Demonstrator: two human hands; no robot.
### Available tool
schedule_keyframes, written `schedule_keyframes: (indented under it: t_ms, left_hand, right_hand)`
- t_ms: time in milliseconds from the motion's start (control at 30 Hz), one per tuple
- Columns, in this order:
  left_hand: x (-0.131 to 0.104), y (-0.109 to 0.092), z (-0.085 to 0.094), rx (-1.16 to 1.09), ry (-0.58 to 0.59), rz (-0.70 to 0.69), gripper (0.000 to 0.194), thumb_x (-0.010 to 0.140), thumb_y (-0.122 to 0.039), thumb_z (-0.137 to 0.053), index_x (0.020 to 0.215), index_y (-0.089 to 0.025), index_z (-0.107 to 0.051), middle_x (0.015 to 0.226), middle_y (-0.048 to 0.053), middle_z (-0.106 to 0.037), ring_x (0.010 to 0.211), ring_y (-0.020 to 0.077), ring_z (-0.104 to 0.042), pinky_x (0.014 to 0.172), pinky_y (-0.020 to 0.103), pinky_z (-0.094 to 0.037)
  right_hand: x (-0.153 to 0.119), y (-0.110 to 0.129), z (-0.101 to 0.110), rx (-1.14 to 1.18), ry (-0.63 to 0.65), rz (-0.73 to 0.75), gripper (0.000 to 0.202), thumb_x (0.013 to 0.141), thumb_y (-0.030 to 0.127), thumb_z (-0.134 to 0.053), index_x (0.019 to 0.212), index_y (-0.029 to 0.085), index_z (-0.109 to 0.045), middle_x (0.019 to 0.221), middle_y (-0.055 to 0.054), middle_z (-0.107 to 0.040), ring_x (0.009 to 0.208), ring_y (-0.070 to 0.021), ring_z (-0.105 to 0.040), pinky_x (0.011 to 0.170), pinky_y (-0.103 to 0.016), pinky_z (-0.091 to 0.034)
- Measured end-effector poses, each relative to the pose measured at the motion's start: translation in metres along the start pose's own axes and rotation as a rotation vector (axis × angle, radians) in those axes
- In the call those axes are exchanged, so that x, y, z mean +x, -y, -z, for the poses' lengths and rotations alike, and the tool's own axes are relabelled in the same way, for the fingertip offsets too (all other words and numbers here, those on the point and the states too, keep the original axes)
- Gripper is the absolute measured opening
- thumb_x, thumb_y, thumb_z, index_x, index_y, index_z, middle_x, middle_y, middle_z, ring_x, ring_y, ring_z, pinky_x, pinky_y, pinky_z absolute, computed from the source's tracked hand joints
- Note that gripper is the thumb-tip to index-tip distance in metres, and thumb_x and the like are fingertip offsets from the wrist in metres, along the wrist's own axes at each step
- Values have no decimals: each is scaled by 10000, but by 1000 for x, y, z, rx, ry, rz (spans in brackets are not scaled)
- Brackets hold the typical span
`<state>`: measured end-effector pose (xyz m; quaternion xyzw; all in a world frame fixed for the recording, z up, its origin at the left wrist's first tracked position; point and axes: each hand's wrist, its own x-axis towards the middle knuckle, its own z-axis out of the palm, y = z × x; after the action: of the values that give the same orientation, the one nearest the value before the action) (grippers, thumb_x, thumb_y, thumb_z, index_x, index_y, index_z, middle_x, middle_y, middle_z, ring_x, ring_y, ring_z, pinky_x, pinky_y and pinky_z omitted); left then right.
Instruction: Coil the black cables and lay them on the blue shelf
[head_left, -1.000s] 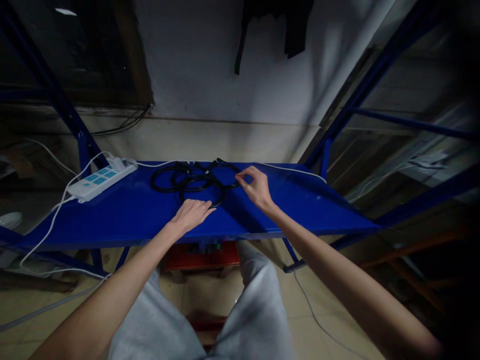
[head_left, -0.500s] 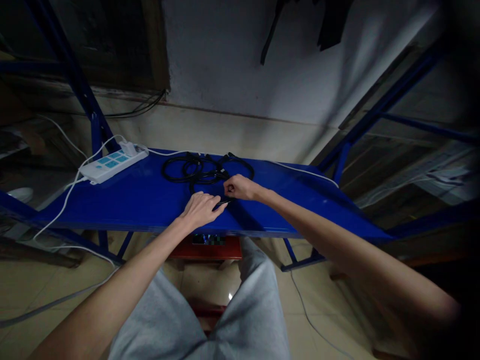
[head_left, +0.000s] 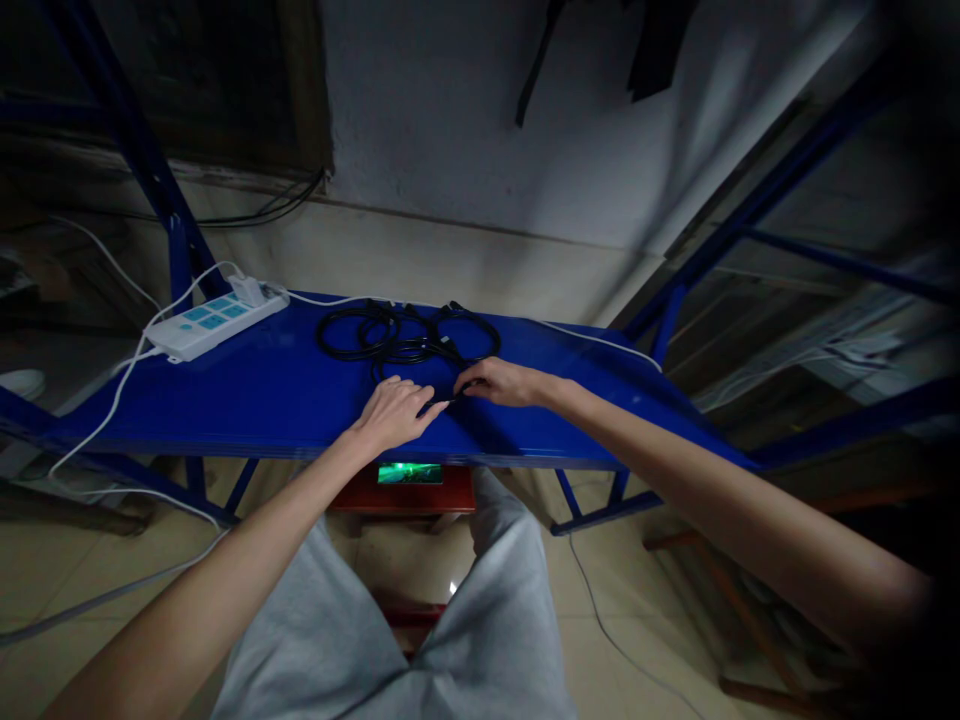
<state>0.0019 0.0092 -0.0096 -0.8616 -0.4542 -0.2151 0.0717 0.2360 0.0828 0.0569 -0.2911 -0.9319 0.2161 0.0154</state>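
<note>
1. Head view: near black cable (head_left: 374,372), looped at the middle of the blue table (head_left: 285,405), partly hidden beneath both hands.
2. Probably light, smooth-jacketed and springy, apt to uncurl once released; not fragile along its length, more so at any plug end. Best pinched across several strands together, clear of the ends.
3. Right hand (head_left: 495,382), thumb and fingertips drawn together in a pinch, with hardly any gap, on a dark stretch, apparently of the near black cable.
4. Left hand (head_left: 397,408), palm down just left of the right one, fingers half curled, thumb pointing toward the right fingertips, close to the same strand; firm hold or mere contact, cannot tell.
5. Just beyond, other black coils (head_left: 431,345), lying flat and overlapping toward the far edge.
6. Far left, white power strip (head_left: 217,322), with a plug in its far end; white cord (head_left: 600,343) along the far edge to the right.
7. Below the near edge, red stool (head_left: 356,495) bearing a device with a lit green screen (head_left: 409,473).
</note>
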Motion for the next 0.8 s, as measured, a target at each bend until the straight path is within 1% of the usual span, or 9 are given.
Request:
schedule_keyframes:
  t_ms: [67, 167, 267, 333, 433, 533, 600, 700, 800]
  left_hand:
    - [-1, 1, 0, -11, 18, -12, 452, 1046, -498, -407, 876, -177, -677, 766, 85, -713, 742, 215, -667, 777, 346, -425]
    - [-1, 3, 0, -20, 41, -25, 429, 1042, -499, -419, 899, -182, -669, 781, 80, -706, 747, 215, -656, 792, 348, -431]
    - [-4, 8, 2, -57, 53, -35, 426, 1046, -493, -405, 905, -186, -663, 826, 87, -698, 812, 223, -643, 809, 347, -437]
    - [-6, 13, 5, -94, 65, -56, 419, 1050, -481, -395, 908, -191, -662, 881, 94, -694, 895, 233, -630, 838, 348, -439]
    - [-13, 19, 10, -122, 102, -79, 384, 1048, -463, -408, 949, -197, -668, 972, 98, -685, 997, 244, -603, 910, 363, -433]
    - [-20, 25, 15, -109, 158, -84, 336, 1046, -436, -420, 1063, -201, -660, 1089, 101, -667, 1069, 247, -581, 974, 377, -410]
    - [-22, 27, 19, -99, 198, -79, 312, 1045, -418, -418, 1118, -208, -638, 1148, 102, -647, 1095, 248, -568, 983, 383, -398]
    - [-19, 27, 25, -123, 273, -41, 253, 1029, -380, -432, 1100, -220, -615, 1133, 89, -634, 1064, 247, -559, 946, 382, -403]
    - [-5, 21, 29, -172, 356, 10, 167, 956, -332, -528, 1067, -231, -600, 1092, 70, -630, 1046, 251, -556, 911, 374, -407]
  right_hand:
    - [-6, 3, -6, -39, 17, 16, 316, 911, 87, -565, 1158, 175, -741, 1067, -75, -765, 909, -169, -686, 835, -265, -495]
    - [-14, 8, -18, -134, 16, 12, 369, 853, 78, -656, 1206, 182, -679, 1119, -86, -724, 952, -186, -663, 820, -273, -489]
    - [-18, 15, -32, -238, -104, -22, 329, 855, 121, -700, 1174, 192, -656, 1107, -94, -685, 948, -202, -641, 781, -277, -470]
    - [-18, 20, -40, -285, -191, -24, 230, 902, 193, -694, 1129, 191, -655, 1078, -95, -669, 934, -203, -629, 785, -285, -461]
    - [-15, 27, -54, -304, -259, 5, 149, 967, 290, -644, 1068, 181, -661, 1016, -88, -651, 910, -198, -606, 809, -298, -459]
    - [-11, 29, -68, -285, -326, 47, 169, 1006, 297, -579, 1067, 175, -680, 1007, -91, -630, 923, -200, -590, 825, -305, -473]
    - [-9, 29, -77, -251, -392, 80, 194, 1011, 286, -564, 1099, 175, -698, 1033, -100, -620, 963, -209, -586, 837, -310, -485]
    - [-4, 25, -86, -144, -477, 115, 219, 998, 246, -575, 1136, 172, -728, 1082, -118, -620, 999, -216, -595, 856, -319, -497]
    - [3, 19, -88, 45, -529, 97, 181, 948, 220, -651, 1074, 167, -771, 1052, -111, -660, 943, -202, -628, 851, -316, -500]
